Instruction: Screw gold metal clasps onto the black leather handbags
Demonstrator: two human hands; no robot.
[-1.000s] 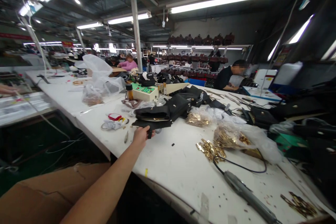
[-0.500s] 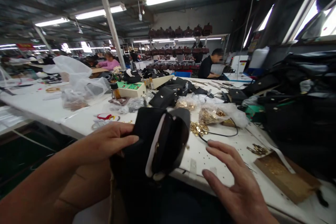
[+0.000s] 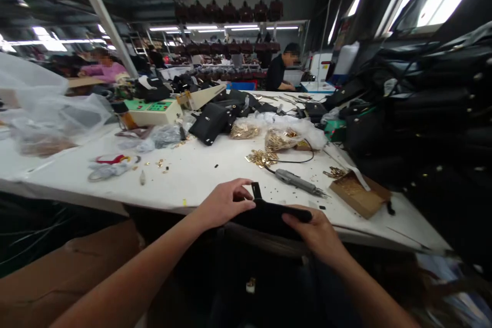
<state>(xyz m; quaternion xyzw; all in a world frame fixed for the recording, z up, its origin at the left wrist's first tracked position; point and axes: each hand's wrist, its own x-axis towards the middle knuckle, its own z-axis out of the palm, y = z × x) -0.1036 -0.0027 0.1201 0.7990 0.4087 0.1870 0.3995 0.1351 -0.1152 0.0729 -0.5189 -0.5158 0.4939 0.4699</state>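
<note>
A black bag (image 3: 280, 277) lies low in front of me, below the table's front edge, with a small gold-coloured fitting (image 3: 250, 285) on its dark front. My left hand (image 3: 230, 202) has thumb and forefinger closed at a short black tab (image 3: 256, 191) that sticks up from the bag's flap. Gripping the right end of the black flap (image 3: 271, 215) is my right hand (image 3: 317, 228), thumb on the near side. Just beyond the hands, a grey corded screwdriver (image 3: 295, 182) lies on the white table (image 3: 200, 174).
Loose gold-coloured hardware (image 3: 262, 158) and clear bags of metal parts (image 3: 284, 138) lie beyond the screwdriver. A cardboard box (image 3: 359, 195) is at right, beside piled black bags (image 3: 415, 128). A machine with green panels (image 3: 154, 110) stands back left. A co-worker (image 3: 280, 69) sits farther off.
The bag has come down from its raised, tilted position. My right hand, earlier open and apart, now grips its flap. The screwdriver has come into sight, and the view has shifted right and downward.
</note>
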